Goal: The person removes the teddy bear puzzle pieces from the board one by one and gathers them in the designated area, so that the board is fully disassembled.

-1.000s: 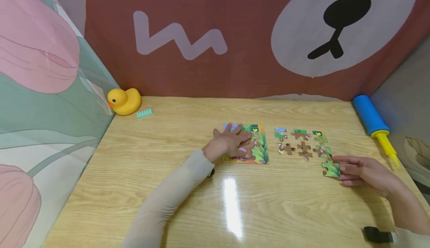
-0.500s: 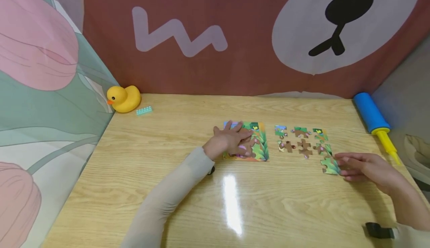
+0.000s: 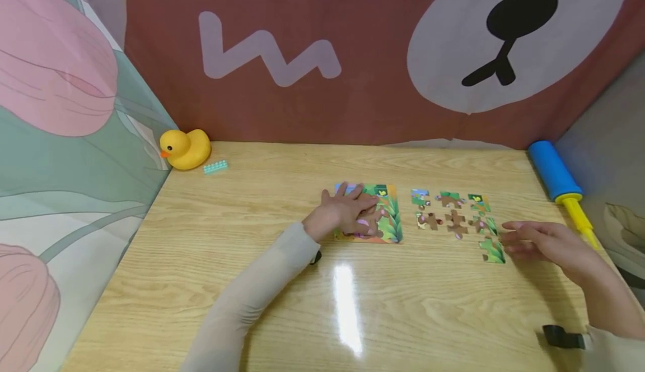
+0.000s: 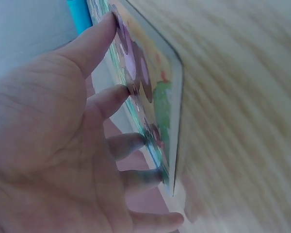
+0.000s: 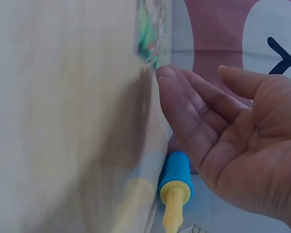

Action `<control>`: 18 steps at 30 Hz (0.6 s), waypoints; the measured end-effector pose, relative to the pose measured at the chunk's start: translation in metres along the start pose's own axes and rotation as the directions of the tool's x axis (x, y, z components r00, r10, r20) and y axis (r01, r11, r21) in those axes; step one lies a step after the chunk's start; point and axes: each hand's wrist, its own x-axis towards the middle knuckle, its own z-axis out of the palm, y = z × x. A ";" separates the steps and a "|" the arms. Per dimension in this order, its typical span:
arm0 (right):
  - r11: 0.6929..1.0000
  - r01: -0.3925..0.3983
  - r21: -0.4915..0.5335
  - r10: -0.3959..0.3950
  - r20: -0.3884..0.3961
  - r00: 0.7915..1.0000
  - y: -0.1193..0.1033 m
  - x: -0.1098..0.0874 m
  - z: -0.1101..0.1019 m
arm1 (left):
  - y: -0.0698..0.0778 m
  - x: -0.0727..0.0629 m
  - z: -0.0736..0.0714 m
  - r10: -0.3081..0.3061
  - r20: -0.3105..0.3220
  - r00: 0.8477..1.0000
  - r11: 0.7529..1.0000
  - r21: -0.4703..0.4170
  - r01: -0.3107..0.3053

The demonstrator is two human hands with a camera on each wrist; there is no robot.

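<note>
My left hand (image 3: 339, 214) rests with spread fingers on a colourful picture board (image 3: 393, 223). In the left wrist view its fingertips touch the face of the board (image 4: 160, 104). To the right lie several jigsaw pieces in rows, among them a brown middle piece (image 3: 456, 222) and a sky-blue corner piece (image 3: 420, 197). A green corner piece (image 3: 492, 250) lies nearest the front, just below another edge piece (image 3: 485, 225). Beside these, my right hand (image 3: 549, 244) hovers just right of the green piece, fingers loosely extended, holding nothing.
A blue and yellow pump (image 3: 556, 176) lies along the right edge of the wooden table (image 3: 418, 316). At the back left sit a yellow rubber duck (image 3: 187, 149) and a small teal toy brick (image 3: 215, 167). A printed cloth wall (image 3: 282, 114) stands behind.
The right hand has let go of the green corner piece and drawn slightly up and away from it. That piece now lies closer beneath the edge piece. The left hand stays put.
</note>
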 end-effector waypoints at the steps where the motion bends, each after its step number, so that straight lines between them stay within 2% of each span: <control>1: 1.000 0.009 -0.002 -0.009 0.004 1.000 -0.003 0.002 0.000 | -0.001 0.000 0.001 0.006 -0.006 1.000 1.000 0.003 -0.006; 5: 0.998 0.060 0.018 -0.060 0.024 0.998 -0.023 0.012 0.009 | -0.005 0.001 0.005 0.024 -0.035 0.999 1.000 0.000 -0.024; 10: 0.991 0.121 0.057 -0.126 0.081 0.989 -0.052 0.032 0.034 | -0.010 -0.002 0.007 0.041 -0.067 0.997 0.999 -0.030 -0.043; 14: 0.987 0.123 0.105 -0.137 0.140 0.981 -0.074 0.051 0.056 | -0.019 -0.007 0.007 0.051 -0.098 0.994 0.996 -0.062 -0.057; 18: 0.984 0.112 0.141 -0.136 0.175 0.975 -0.093 0.066 0.075 | -0.029 -0.013 0.007 0.052 -0.098 0.994 0.996 -0.073 -0.059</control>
